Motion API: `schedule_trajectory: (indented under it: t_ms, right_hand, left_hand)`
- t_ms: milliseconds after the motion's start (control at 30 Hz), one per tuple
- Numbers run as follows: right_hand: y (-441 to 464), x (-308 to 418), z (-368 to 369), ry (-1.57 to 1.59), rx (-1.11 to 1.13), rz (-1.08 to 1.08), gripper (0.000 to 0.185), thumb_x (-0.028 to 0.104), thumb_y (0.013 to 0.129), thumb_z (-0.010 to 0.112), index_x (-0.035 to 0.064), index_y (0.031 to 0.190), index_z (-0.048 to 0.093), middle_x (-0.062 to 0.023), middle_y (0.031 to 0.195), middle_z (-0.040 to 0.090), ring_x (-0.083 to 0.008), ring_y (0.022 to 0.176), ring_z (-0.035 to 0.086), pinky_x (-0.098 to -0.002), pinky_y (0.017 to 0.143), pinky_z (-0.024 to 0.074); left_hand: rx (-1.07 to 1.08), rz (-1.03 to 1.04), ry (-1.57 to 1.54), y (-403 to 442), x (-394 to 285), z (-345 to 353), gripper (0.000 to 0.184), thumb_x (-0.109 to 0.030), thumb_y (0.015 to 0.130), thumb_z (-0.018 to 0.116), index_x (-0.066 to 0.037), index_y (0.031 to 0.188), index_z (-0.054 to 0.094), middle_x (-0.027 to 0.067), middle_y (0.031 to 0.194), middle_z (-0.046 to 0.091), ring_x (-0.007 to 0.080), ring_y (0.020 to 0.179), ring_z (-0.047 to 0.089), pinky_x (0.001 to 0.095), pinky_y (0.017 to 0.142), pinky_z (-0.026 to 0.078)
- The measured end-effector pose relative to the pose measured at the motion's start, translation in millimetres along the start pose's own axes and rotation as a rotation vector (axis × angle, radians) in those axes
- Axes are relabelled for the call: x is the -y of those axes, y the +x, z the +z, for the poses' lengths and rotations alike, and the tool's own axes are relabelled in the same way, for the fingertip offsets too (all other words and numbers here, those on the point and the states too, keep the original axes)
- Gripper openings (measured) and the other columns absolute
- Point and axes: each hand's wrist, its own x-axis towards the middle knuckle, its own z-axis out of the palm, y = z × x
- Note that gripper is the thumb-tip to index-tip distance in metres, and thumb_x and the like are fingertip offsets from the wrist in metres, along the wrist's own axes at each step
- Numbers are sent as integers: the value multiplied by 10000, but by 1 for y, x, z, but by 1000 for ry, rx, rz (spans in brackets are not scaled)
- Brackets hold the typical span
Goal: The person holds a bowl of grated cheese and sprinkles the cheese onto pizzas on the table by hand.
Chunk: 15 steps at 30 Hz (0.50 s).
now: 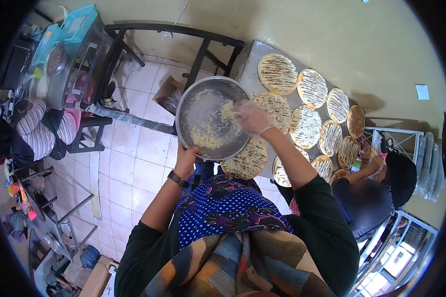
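Note:
A large round metal bowl (189, 106) tilts in front of me, with pale yellow grated cheese (206, 137) scattered over its bottom and side. My left hand (186, 161), with a dark watch on the wrist, grips the bowl's near-left rim. Inside the right edge of the bowl is my right hand (254, 118) in a clear plastic glove, its fingers curled around some of the cheese and partly blurred. Close to the bowl's right side lie several round flat breads (305, 126) striped with white and dark topping; one striped bread (248, 161) is just below the rim.
The breads rest on a metal table (252, 64) against the wall. A co-worker in a dark cap (400, 178) reaches in at the table's right end. Another person in striped sleeves (34, 141) works at a left counter. An open cardboard box (168, 94) stands on the tiled floor.

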Motion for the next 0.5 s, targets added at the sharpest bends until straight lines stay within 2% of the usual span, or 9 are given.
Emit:
schedule_trajectory:
  t_ms: [100,133,200,233,267,333,400,467,500]
  right_hand:
    - [0,-2,49,-268,-147,196,146,166,776,550,92,865,639,-146,949,590,-284,908,578,-365,776,476]
    - [-1,-4,55,-269,-151,191,146,166,776,550,92,865,639,-146,949,590,-284,908,578,-365,776,476]
    - [0,3,57,-10,165,307,130,127,748,584,91,860,640,-139,914,600,-297,904,581,-371,766,473]
    - [0,2,53,172,219,276,174,74,711,620,90,882,645,-138,912,606,-302,886,584,-375,753,469]
    - [1,2,49,174,217,275,174,74,711,620,90,882,645,-138,912,606,-302,886,584,-375,753,469]
    - [6,-2,38,379,-80,212,208,40,682,642,71,888,645,-144,895,610,-309,850,583,-376,742,463]
    - [16,-5,29,261,-111,267,200,52,691,637,51,891,644,-151,848,615,-323,790,586,-374,724,467]
    - [28,-2,30,145,-302,181,214,-16,685,600,41,885,652,-149,742,591,-239,642,573,-304,570,450]
    - [30,-3,42,211,-342,181,214,-6,702,573,40,896,652,-154,760,590,-252,651,572,-315,584,454]
  left_hand:
    - [46,20,-15,-4,-5,15,569,80,634,496,-30,1176,359,138,1017,525,247,828,576,336,597,539]
    - [58,24,-34,-6,-7,18,573,84,635,494,-29,1179,352,137,1008,527,245,821,576,342,602,541]
    - [53,28,-25,-4,-4,18,561,87,645,489,-31,1177,355,142,995,531,244,783,583,342,584,544]
    - [48,12,-28,-2,-2,16,559,89,649,488,-31,1178,354,149,1001,530,244,762,587,338,567,543]
    - [43,-5,-30,-2,-2,15,557,91,653,488,-30,1180,353,156,1006,529,244,741,591,334,550,543]
    - [57,0,-22,-2,-2,15,548,87,657,492,-27,1176,359,155,987,536,237,718,593,327,528,537]
    - [76,3,-15,-3,0,15,538,82,661,496,-23,1172,364,154,968,543,230,695,595,319,506,531]
    - [155,-44,91,-3,2,16,533,77,656,512,-26,1162,382,135,909,558,215,679,594,307,480,514]
    - [158,-43,91,-4,2,17,533,77,656,512,-26,1162,382,135,909,558,215,679,594,307,480,514]
